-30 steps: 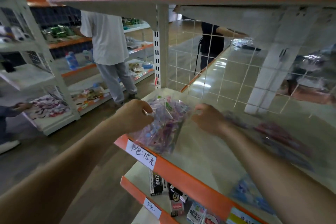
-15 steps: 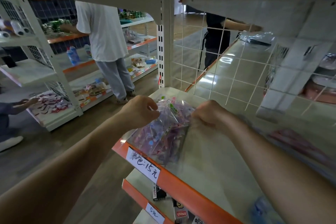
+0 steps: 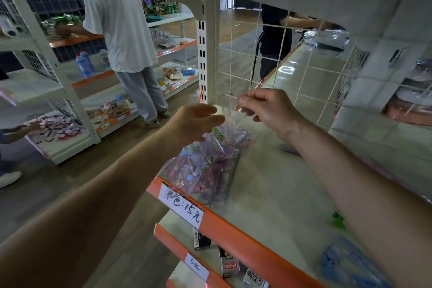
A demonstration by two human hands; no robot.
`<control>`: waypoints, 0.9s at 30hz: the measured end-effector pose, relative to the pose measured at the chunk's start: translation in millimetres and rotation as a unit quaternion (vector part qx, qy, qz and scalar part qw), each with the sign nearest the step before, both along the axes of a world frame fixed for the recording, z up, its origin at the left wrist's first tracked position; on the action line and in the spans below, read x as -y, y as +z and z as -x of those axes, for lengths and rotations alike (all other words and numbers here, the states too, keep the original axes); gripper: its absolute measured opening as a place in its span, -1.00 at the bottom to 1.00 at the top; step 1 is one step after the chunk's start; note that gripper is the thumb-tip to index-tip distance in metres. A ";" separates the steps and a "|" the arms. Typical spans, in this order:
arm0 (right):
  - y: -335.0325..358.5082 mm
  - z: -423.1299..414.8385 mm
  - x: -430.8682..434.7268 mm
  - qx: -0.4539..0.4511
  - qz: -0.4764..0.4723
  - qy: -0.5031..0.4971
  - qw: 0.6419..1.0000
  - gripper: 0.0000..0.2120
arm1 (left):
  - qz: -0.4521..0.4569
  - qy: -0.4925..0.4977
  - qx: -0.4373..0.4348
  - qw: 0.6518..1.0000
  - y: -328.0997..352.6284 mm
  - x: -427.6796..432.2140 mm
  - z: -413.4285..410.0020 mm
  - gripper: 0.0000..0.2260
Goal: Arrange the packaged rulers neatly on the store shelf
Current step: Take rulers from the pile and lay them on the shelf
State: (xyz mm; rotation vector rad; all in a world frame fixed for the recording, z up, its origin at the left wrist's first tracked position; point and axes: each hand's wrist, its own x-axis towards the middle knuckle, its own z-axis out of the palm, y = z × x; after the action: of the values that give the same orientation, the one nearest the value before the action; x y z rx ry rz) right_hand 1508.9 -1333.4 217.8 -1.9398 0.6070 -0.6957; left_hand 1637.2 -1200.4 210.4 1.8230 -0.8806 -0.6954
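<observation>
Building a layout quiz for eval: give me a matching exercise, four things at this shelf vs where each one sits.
Things: 1 packaged rulers; 2 price label; 3 blue packets; 4 wire grid.
Places: A shelf's orange front edge; B behind the shelf; C shelf's left end; D shelf's near right part.
Pairs: 1-C; 2-A; 3-D; 4-B.

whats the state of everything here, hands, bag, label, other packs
left hand: pinches the bag's top edge
right hand: pinches the same top edge
ruler bag: top held up, bottom resting on the shelf at its front corner; sealed or not, cannot tell
price label: stuck on the orange shelf edge
blue pack: lying flat, blurred
</observation>
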 end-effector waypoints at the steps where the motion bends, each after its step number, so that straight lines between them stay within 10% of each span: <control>1: 1.5 -3.0 -4.0 -0.008 -0.005 0.034 0.999 -0.92 | 0.018 -0.004 -0.038 0.999 1.2 0.9 2.1 -0.71; 6: -13.2 -18.0 0.3 -0.114 0.003 0.015 0.993 -0.78 | 0.033 0.025 -0.073 0.996 -0.5 -5.1 -1.1 -0.95; 11: -50.1 -15.8 17.6 -0.412 0.161 -0.073 0.894 -0.42 | 0.022 0.062 -0.094 0.993 -7.1 -16.5 -14.2 -0.96; 27: -49.9 -14.8 39.1 -0.228 -0.104 -0.125 0.960 -0.89 | 0.023 0.072 -0.097 0.992 -11.6 -21.4 -17.3 -0.95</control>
State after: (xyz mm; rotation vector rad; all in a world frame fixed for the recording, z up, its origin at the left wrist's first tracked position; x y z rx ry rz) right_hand 1523.7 -1372.6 168.0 -1.8468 1.1773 -0.3117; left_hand 1654.5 -1179.0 198.8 1.7254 -0.6258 -0.7398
